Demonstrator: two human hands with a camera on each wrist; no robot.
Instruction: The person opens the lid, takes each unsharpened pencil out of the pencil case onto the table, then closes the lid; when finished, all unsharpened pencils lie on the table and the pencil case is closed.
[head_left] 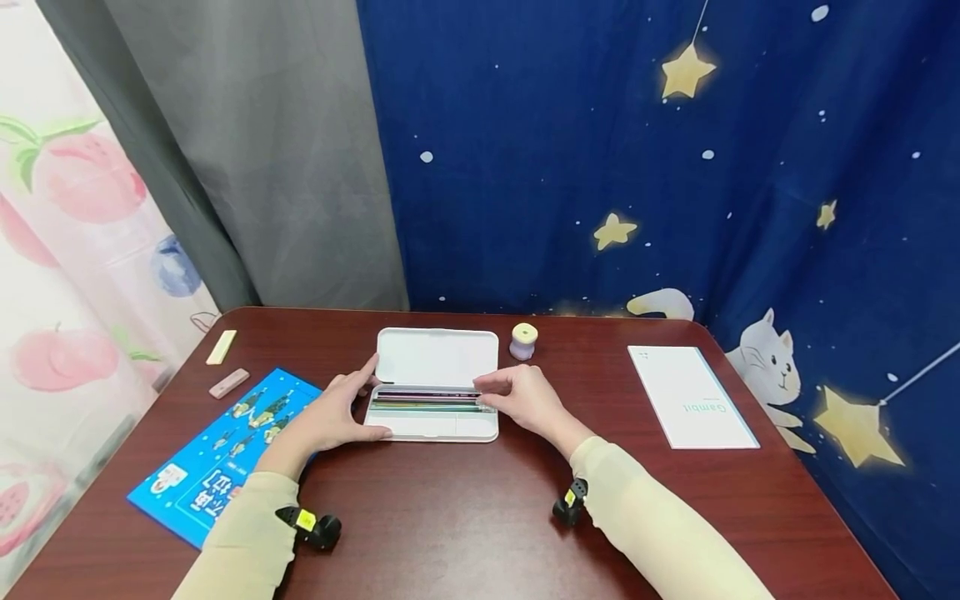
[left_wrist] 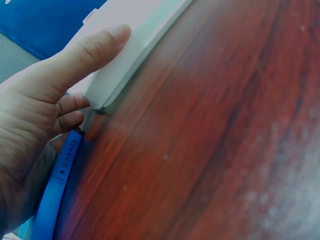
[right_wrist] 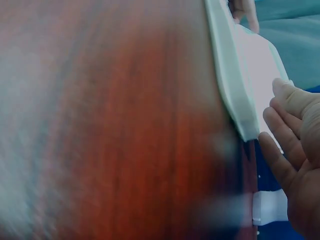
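A white pencil case (head_left: pixel 420 427) lies with its lid (head_left: pixel 437 357) folded back, and several pencils (head_left: pixel 423 399) rest lengthwise in its tray. My left hand (head_left: pixel 337 412) holds the left end of the case, thumb over the front corner and fingers at the side; in the left wrist view the thumb (left_wrist: pixel 102 47) lies across its white surface. At the other end, my right hand (head_left: pixel 531 400) has its thumb and forefinger bent over the right tips of the pencils. I cannot tell whether those fingers pinch a pencil.
A blue booklet (head_left: pixel 217 467) lies partly beneath the left forearm. Two small eraser-like bars, one cream (head_left: pixel 221 347) and one pinkish (head_left: pixel 228 383), sit at the left. Behind the right hand stands a yellow-and-lilac spool-shaped object (head_left: pixel 523 342). A white notebook (head_left: pixel 693 398) is farther right.
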